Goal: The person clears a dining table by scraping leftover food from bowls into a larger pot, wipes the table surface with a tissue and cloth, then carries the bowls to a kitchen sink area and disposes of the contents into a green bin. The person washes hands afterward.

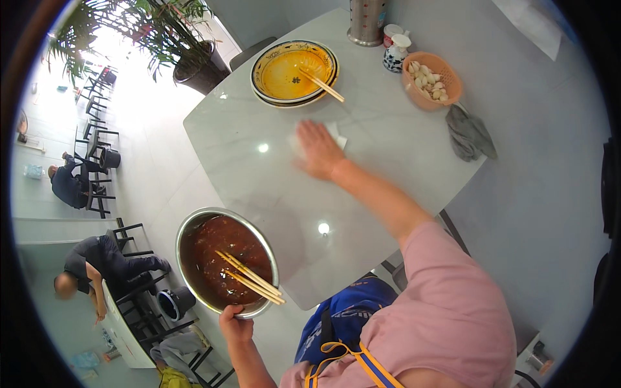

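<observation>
My left hand (236, 326) grips the lower rim of a steel basin (187, 286), held beside the table's edge. Dark reddish-brown liquid fills much of the basin, and several wooden chopsticks (252, 276) lean out over its rim. On the glossy table top (368, 194), my right hand (318, 150) lies palm down over a white tissue or cloth (338, 136), blurred by motion. Beyond that hand, stacked plates (271, 80) have a blue-patterned rim and an orange, oily residue, with a pair of chopsticks (322, 85) resting across the top one.
At the far right of the table stand a steel cylinder (366, 24), a blue-and-white bottle (395, 56), an orange basket (451, 80) of garlic and a grey cloth (468, 133). Seated people (70, 186), chairs, a black bin (177, 303) and a potted plant (201, 68) are leftward.
</observation>
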A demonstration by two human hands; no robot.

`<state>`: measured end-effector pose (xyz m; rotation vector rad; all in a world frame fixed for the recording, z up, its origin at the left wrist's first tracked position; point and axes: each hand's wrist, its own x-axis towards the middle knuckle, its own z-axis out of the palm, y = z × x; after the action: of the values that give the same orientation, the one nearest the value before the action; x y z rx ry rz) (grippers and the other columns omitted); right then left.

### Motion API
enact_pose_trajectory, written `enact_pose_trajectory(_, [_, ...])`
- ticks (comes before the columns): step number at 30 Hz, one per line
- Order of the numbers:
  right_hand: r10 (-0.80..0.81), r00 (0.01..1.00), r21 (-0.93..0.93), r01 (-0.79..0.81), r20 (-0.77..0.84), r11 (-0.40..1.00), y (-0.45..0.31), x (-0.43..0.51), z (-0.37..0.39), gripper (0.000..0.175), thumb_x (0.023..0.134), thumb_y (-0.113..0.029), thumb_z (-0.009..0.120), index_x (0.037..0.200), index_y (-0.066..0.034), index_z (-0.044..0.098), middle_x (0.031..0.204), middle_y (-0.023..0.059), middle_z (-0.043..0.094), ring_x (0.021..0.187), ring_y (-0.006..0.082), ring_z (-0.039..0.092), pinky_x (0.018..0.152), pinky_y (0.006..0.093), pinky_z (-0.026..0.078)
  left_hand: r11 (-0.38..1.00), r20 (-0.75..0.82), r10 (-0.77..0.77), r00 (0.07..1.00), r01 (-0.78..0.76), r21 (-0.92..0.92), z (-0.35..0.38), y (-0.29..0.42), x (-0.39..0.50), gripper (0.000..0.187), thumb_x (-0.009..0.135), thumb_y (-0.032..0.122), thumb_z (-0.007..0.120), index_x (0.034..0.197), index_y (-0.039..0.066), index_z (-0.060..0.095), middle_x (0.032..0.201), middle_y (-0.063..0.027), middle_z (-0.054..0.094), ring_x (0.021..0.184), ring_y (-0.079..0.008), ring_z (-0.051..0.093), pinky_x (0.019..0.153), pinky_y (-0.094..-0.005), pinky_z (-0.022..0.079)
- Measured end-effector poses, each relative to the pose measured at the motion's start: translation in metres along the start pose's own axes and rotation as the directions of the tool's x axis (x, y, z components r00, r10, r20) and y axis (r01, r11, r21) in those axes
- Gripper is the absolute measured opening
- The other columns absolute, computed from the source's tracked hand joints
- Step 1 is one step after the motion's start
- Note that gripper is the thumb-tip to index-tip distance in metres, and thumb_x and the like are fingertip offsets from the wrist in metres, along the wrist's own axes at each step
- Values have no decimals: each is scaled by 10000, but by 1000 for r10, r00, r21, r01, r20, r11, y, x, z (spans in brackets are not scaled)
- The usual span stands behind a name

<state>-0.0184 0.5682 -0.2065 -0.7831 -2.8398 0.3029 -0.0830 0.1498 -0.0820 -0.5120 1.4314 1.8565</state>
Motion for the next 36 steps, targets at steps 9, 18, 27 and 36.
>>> enact_pose_trajectory(9, [-238,969,149,226,71,963,-83,-112,5,523,950,-294,376,1393,-24,307,1488,105,229,1394,239,150,1141,366,110,994,8,60,998,-59,-93,-39,20,-35,457,641,-53,472,1097,-82,479,1090,-156,577,967,-296,590,883,-391,491])
enact_pose_trajectory(18, [791,605,936,223,88,-274,10,-128,-23,263,837,-49,489,1080,9,574,972,100,625,845,194,613,721,307,510,991,-9,74,997,-75,-110,-89,33,-55,461,639,-70,459,1099,-85,476,1091,-153,578,951,-287,602,843,-376,528])
enact_pose_trajectory(27, [444,845,-136,-498,-298,856,9,-108,12,610,918,-423,414,1350,5,362,1435,174,311,1372,294,204,1118,489,61,987,-32,78,996,-82,-136,-123,39,-63,421,654,-55,474,1073,-62,510,1051,-148,599,941,-276,604,850,-376,520])
enact_pose_trajectory(36, [-57,997,75,61,-44,995,-178,-83,40,855,877,-610,323,1404,54,213,1498,167,161,1400,292,86,1142,408,50,976,-132,140,981,-159,-148,-131,37,-70,425,661,-40,477,1084,-47,514,1093,-137,585,976,-278,596,893,-392,503])
